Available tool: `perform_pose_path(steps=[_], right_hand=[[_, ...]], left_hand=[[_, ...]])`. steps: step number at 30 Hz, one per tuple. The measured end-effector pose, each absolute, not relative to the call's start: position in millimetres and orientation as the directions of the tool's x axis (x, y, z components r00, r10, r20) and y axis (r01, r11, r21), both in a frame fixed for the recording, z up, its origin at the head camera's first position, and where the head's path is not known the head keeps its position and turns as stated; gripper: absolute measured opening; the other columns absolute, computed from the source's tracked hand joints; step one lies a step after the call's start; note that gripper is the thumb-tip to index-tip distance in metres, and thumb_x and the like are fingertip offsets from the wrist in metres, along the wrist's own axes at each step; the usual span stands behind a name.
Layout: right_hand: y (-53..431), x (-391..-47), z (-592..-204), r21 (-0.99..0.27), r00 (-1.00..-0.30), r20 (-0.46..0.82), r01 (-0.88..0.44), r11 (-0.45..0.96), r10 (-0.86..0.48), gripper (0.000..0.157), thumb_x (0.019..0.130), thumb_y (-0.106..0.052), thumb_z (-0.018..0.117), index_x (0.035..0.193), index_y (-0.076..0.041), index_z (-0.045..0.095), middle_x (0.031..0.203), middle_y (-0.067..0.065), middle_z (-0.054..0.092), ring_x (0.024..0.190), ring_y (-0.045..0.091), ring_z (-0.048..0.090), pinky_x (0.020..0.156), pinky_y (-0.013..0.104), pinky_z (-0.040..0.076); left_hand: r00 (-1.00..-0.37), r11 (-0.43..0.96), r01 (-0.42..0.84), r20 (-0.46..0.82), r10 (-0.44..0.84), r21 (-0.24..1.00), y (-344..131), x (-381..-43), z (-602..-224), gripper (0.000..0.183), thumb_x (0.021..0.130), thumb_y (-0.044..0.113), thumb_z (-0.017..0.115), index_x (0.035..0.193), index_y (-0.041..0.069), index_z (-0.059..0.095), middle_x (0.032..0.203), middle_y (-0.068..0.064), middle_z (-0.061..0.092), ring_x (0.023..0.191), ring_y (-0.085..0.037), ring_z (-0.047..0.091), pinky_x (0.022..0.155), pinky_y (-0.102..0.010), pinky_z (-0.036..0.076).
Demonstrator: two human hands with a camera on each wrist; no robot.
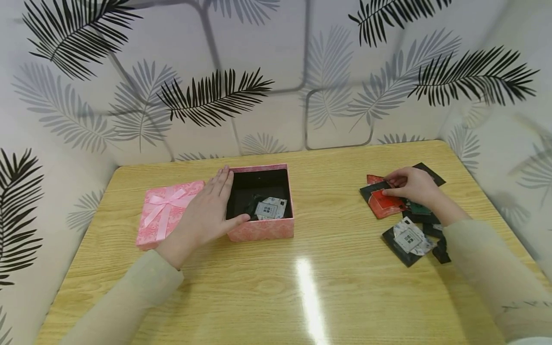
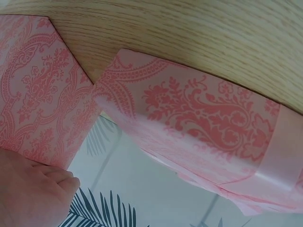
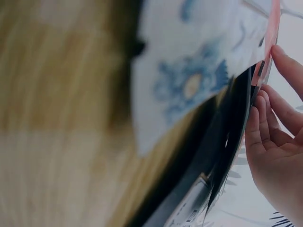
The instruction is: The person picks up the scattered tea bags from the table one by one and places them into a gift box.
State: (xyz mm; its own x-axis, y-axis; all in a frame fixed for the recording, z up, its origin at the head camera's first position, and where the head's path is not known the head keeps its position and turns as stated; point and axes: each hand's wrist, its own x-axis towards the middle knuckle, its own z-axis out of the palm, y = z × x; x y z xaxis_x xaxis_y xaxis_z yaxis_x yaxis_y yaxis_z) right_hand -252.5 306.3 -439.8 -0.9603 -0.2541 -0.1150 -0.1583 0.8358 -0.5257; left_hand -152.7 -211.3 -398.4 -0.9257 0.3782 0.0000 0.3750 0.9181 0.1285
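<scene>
An uncovered pink patterned box (image 1: 260, 231) with a dark inside stands on the table. In it lie a white-and-grey square packet (image 1: 272, 207) and something dark. My left hand (image 1: 209, 206) rests along the box's left side, its fingers straight and thumb by the front corner; the left wrist view shows the hand (image 2: 33, 191) against the pink wall. At the right, my right hand (image 1: 411, 186) pinches a red square packet (image 1: 386, 201) in a loose pile of flat packets. The right wrist view shows its fingers (image 3: 272, 111) at the packets' edges.
A pink box lid (image 1: 161, 213) with a ribbon bow lies left of the box. Near the right forearm are a black packet with a white patterned label (image 1: 408, 239), a small black piece (image 1: 441, 251) and another black packet (image 1: 430, 173). Leaf-patterned fabric (image 1: 276, 115) rises behind the table.
</scene>
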Motion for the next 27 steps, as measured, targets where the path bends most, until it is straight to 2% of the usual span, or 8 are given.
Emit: perform_pose_path(steps=[8,18,27], right_hand=[[303.0,-253.4,-438.8,-0.502,-0.959,-0.098,-0.183,0.845,-0.266,0.046,0.093,-0.022,0.083,0.126,0.008,0.07,0.111,0.026,0.073,0.1,0.038,0.07,0.091,0.055,0.055],[304.0,-255.6,-439.4,-0.533,-0.966,-0.111,-0.139,0.835,-0.232,0.043,0.093,-0.022,0.083,0.122,0.007,0.069,0.11,0.025,0.071,0.099,0.035,0.069,0.083,0.036,0.053],[303.8,-255.4,-432.6,-0.564,-0.98,-0.078,-0.107,0.819,-0.182,0.025,0.098,-0.012,0.076,0.113,0.008,0.072,0.105,0.027,0.075,0.08,0.007,0.064,0.072,0.021,0.05]], left_hand=[[-0.927,0.918,0.372,-0.001,0.376,0.14,-211.5,-151.8,-398.7,0.112,0.099,0.069,0.057,0.168,-0.004,0.01,0.178,-0.022,0.007,0.166,-0.038,0.014,0.134,-0.053,0.02],[-0.925,0.916,0.376,0.003,0.379,0.144,-211.7,-151.7,-398.6,0.111,0.099,0.068,0.057,0.168,-0.004,0.009,0.178,-0.022,0.007,0.167,-0.037,0.013,0.134,-0.053,0.02],[-0.926,0.917,0.373,-0.001,0.377,0.145,-212.2,-151.9,-399.4,0.112,0.099,0.07,0.057,0.169,-0.004,0.009,0.178,-0.021,0.007,0.167,-0.037,0.012,0.134,-0.053,0.02]])
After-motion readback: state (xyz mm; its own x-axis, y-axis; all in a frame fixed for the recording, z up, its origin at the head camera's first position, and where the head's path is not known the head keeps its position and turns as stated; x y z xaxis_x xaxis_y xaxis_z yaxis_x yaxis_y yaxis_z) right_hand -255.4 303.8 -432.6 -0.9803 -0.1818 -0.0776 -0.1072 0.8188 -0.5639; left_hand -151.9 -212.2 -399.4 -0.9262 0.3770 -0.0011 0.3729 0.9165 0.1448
